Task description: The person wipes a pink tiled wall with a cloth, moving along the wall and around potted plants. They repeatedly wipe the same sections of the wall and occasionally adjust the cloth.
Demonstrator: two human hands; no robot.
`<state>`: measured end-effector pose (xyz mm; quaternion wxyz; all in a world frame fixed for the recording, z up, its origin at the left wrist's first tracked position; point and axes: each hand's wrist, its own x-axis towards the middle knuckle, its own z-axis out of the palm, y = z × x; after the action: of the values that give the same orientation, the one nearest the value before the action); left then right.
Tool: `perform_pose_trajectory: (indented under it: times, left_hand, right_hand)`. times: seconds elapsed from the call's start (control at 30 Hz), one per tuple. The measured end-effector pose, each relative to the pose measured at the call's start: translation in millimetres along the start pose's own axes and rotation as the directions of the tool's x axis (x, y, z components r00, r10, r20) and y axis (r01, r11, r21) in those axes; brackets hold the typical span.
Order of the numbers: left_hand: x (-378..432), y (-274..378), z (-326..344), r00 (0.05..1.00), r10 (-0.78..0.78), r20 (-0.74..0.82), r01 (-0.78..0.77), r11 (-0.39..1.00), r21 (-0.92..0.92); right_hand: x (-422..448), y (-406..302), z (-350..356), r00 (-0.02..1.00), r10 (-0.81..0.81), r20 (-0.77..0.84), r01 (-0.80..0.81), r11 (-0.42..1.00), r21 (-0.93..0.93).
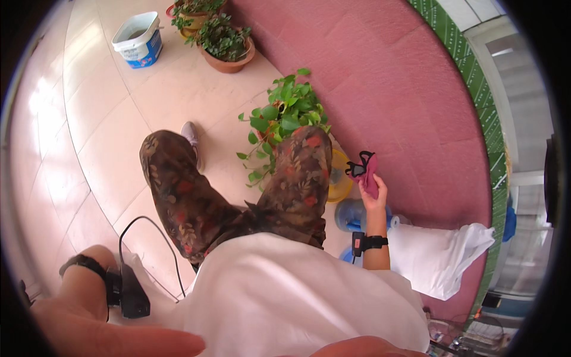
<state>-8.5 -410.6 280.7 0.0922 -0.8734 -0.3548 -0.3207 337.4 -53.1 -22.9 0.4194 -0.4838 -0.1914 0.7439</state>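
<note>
My right hand (374,195) grips a small magenta fabric item (370,173) with black edging and a grey patch. I hold it out to the right of my knee, over the edge of the red step. A black device is strapped to that wrist. At lower left, my left hand (120,337) looms close to the camera, one digit stretched out; its other fingers are mostly cut off by the picture's rim. Near it, a black device (134,292) with a cable (142,218) sits at the strapped left wrist. Whether that hand holds anything cannot be seen.
A leafy potted plant (292,105) stands before my right knee, beside a yellow round object (342,176). A large blue water bottle (348,216) and white plastic bag (428,256) lie right. Ahead are a bucket (149,49), potted plants (225,47) and the red step (401,98).
</note>
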Motion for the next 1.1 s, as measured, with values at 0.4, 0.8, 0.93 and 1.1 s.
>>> perform_pose_trajectory:
  times: [0.4, 0.8, 0.93, 1.1]
  left_hand:
    - [-16, 20, -6, 0.952, -0.217, -0.217, 0.213, 0.976, -0.04]
    - [-115, -31, 187, 0.088, -0.974, 0.208, 0.162, -0.192, -0.968]
    - [-110, -30, 199, -0.217, -0.956, 0.198, 0.05, -0.214, -0.976]
    - [-121, -59, 183, -0.405, -0.899, 0.165, -0.054, -0.157, -0.986]
  right_hand:
    - [-64, -15, 88, 0.858, -0.164, 0.487, 0.013, 0.955, 0.298]
    - [-138, 134, 231, 0.427, 0.5, 0.754, -0.415, 0.849, -0.327]
    - [-131, 163, 237, 0.392, 0.454, 0.8, -0.085, 0.884, -0.46]
    - [-111, 159, 241, 0.429, 0.43, 0.795, 0.371, 0.718, -0.589]
